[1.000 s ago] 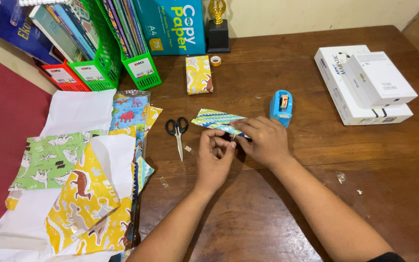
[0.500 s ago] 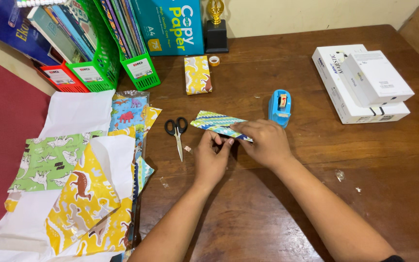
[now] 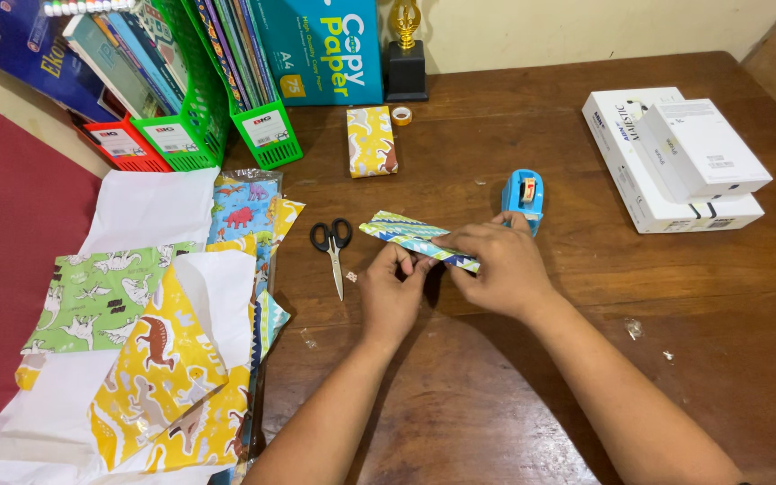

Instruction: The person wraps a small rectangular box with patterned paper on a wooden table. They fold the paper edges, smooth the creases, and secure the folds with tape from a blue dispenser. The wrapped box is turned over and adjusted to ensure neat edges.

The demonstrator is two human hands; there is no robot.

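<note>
A small flat parcel wrapped in blue, green and yellow zigzag paper [image 3: 397, 229] lies on the brown wooden table [image 3: 496, 395]. My right hand [image 3: 500, 265] rests on its near right end and grips it. My left hand [image 3: 392, 292] pinches the parcel's near edge with its fingertips, just left of the right hand. A blue tape dispenser [image 3: 523, 193] stands right behind my right hand. Black-handled scissors [image 3: 332, 247] lie shut to the left of my left hand.
Sheets of dinosaur wrapping paper [image 3: 150, 359] and white paper [image 3: 150, 207] cover the left side. A yellow wrapped box [image 3: 370, 141], a tape roll [image 3: 401, 115], a trophy [image 3: 404, 54], green file racks [image 3: 217, 99] stand at the back. White boxes [image 3: 675, 157] sit far right.
My left hand has moved up from a loose pinch in front of the parcel to its near edge. My right hand stays on the parcel.
</note>
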